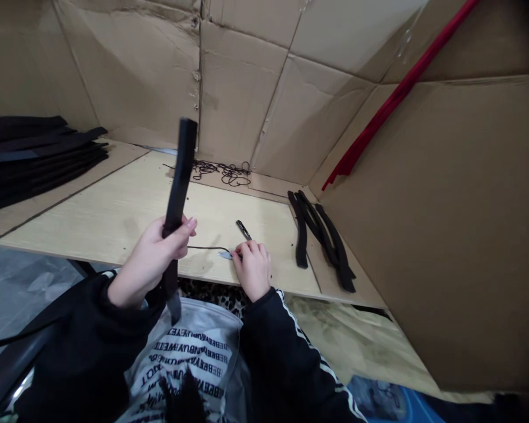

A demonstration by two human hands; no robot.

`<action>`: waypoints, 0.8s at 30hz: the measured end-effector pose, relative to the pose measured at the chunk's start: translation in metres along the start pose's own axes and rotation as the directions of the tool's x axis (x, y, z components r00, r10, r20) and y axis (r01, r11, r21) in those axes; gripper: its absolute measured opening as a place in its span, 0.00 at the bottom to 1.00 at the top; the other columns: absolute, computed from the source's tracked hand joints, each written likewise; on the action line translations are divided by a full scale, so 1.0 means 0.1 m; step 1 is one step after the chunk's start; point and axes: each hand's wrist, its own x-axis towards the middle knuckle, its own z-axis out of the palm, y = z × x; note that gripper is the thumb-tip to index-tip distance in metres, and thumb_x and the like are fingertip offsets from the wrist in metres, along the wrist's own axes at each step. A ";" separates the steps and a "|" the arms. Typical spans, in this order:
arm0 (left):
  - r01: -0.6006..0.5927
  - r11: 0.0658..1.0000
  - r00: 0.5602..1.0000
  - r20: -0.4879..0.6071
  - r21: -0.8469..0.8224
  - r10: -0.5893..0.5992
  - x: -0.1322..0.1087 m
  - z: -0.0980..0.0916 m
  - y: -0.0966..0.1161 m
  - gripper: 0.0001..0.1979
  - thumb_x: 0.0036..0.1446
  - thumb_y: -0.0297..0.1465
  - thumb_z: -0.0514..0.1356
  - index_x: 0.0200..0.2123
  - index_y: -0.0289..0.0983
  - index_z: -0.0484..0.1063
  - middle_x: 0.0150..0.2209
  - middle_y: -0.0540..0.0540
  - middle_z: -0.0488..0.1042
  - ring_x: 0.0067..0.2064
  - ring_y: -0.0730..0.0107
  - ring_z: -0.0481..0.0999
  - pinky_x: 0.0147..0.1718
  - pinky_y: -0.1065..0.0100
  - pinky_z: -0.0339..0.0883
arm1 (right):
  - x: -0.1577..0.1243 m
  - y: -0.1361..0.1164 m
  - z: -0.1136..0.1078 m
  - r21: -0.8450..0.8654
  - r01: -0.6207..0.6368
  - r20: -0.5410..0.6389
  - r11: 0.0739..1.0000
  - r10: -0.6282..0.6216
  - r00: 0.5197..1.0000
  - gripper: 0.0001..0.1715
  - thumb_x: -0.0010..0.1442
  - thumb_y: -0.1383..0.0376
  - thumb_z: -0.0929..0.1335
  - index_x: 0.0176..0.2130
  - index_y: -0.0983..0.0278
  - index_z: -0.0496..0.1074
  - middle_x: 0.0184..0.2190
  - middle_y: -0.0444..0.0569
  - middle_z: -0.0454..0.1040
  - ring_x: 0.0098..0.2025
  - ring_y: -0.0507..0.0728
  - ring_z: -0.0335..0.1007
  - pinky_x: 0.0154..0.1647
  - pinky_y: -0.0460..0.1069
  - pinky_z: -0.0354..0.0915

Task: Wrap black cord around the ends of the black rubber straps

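My left hand (158,252) is wrapped round a long, flat black strip (179,176), which stands nearly upright above the table's front edge. Its lower end hangs down in front of my shirt. A thin black cord (209,248) runs from beside my left hand across to my right hand (253,267). The right fingers are closed low over the tabletop, at the cord's end. A small silvery pointed piece (224,255) shows by these fingertips; its other part is hidden. Just beyond the right knuckles lies a black pen-like tool (243,229).
Dark strips are piled (39,155) at the left. Several loose black strips (321,235) lie at the right. Tangled black cord (229,172) sits along the back. Cardboard walls (242,88) enclose the pale tabletop (132,205); a red strip (401,94) hangs on the right wall.
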 end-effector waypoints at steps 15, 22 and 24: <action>0.339 0.869 0.894 0.413 -0.361 -0.177 0.07 -0.12 0.29 0.11 0.54 0.31 0.62 0.24 0.35 0.65 0.16 0.59 0.46 0.15 0.88 0.40 0.14 0.81 0.46 | 0.13 0.55 -0.28 -0.074 -0.046 0.177 0.996 0.058 0.983 0.14 0.61 0.60 0.64 0.39 0.65 0.76 0.36 0.51 0.75 0.41 0.58 0.68 0.42 0.48 0.58; 0.577 0.775 0.713 0.622 -0.258 -0.323 0.10 0.05 0.03 0.14 0.52 0.32 0.63 0.23 0.35 0.61 0.16 0.61 0.47 0.16 0.88 0.38 0.14 0.82 0.45 | 0.40 0.47 -0.38 -0.182 0.017 0.388 0.983 0.056 0.920 0.09 0.57 0.64 0.67 0.33 0.64 0.78 0.31 0.54 0.77 0.37 0.59 0.73 0.37 0.48 0.61; 0.571 0.779 0.711 0.629 -0.258 -0.313 0.07 0.11 -0.03 0.14 0.53 0.33 0.63 0.24 0.35 0.60 0.16 0.61 0.48 0.16 0.87 0.39 0.14 0.81 0.44 | 0.45 0.42 -0.39 -0.206 0.028 0.413 0.978 0.061 0.909 0.10 0.57 0.69 0.65 0.33 0.67 0.77 0.33 0.58 0.76 0.38 0.61 0.73 0.39 0.50 0.62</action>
